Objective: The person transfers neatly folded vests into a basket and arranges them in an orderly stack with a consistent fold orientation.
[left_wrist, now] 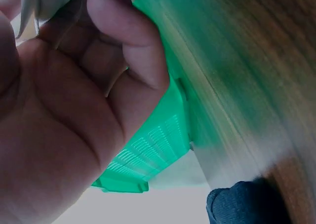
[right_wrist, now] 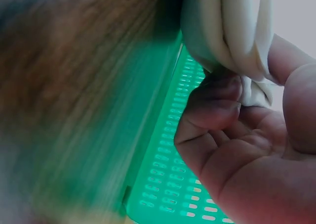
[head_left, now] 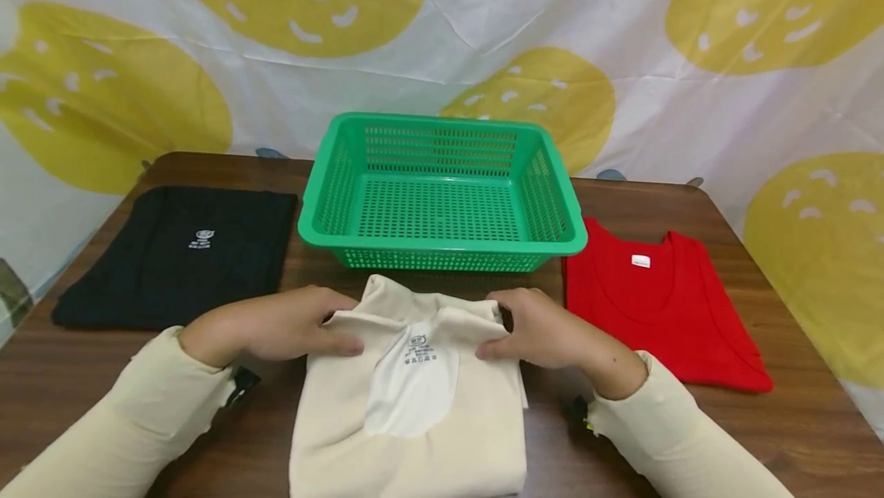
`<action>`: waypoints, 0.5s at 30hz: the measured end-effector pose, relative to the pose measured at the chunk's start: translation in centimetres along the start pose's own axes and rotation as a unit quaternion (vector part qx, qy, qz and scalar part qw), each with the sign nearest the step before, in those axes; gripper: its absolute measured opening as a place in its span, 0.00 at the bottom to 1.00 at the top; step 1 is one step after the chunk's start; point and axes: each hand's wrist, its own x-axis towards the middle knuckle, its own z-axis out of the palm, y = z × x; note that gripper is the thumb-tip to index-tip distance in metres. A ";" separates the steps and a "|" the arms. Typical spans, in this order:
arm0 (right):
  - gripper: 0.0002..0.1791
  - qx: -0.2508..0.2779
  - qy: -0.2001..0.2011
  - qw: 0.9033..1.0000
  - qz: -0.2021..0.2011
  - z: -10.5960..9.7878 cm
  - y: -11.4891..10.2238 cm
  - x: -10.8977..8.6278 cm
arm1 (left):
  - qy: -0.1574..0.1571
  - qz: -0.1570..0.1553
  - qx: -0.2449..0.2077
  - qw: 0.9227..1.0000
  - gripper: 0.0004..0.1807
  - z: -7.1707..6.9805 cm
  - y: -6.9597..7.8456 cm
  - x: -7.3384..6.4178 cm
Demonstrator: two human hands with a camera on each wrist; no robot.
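Observation:
A folded cream shirt [head_left: 476,413] with a white printed patch at its neck lies at the front middle of the table. My left hand [head_left: 290,325] pinches its far left corner, thumb on top and fingers beneath. At the far right corner, my right hand [head_left: 535,329] grips the fabric the same way. The right wrist view shows the layered cream cloth [right_wrist: 232,31] between thumb and curled fingers [right_wrist: 212,115]. In the left wrist view, only a bit of the cloth shows at the top, beyond the curled fingers [left_wrist: 133,31].
A green plastic basket [head_left: 442,243] with slotted walls stands behind the shirt. A folded black garment [head_left: 173,268] lies at left, a red tank top [head_left: 663,321] at right, both on the brown wooden table [head_left: 780,421]. A patterned cloth [head_left: 483,7] hangs behind.

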 end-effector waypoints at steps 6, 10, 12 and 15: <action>0.13 0.001 -0.006 1.000 0.007 -0.2 0.1 0.0 | 0.008 -0.032 0.017 0.999 0.17 0.1 0.2 0.1; 0.14 0.001 -0.041 0.999 0.016 -0.3 0.3 0.0 | 0.003 -0.097 0.030 0.995 0.24 0.3 0.5 -0.1; 0.15 -0.003 -0.062 0.998 0.025 -0.3 0.3 -0.2 | -0.001 -0.111 0.032 0.993 0.27 0.5 0.5 0.0; 0.17 -0.013 -0.084 0.996 0.034 -0.3 0.4 -0.3 | -0.001 -0.108 0.039 0.993 0.26 0.7 0.3 0.0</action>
